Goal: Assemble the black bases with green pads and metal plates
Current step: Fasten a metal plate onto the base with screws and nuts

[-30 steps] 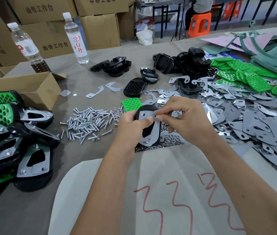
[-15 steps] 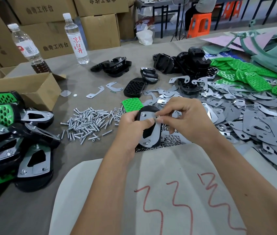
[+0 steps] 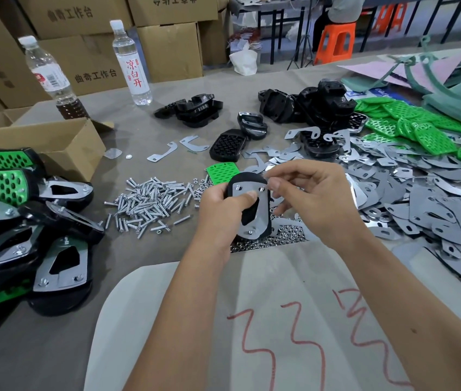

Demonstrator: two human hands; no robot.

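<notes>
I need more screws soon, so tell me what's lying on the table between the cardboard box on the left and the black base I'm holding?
The head view shows the loose pile of silver screws between the cardboard box and the black base.

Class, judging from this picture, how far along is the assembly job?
Done: finished units lie stacked together. In hand: left hand grips a base with plate; right hand works at its upper corner. Left: loose plates, green pads, black bases.
</notes>
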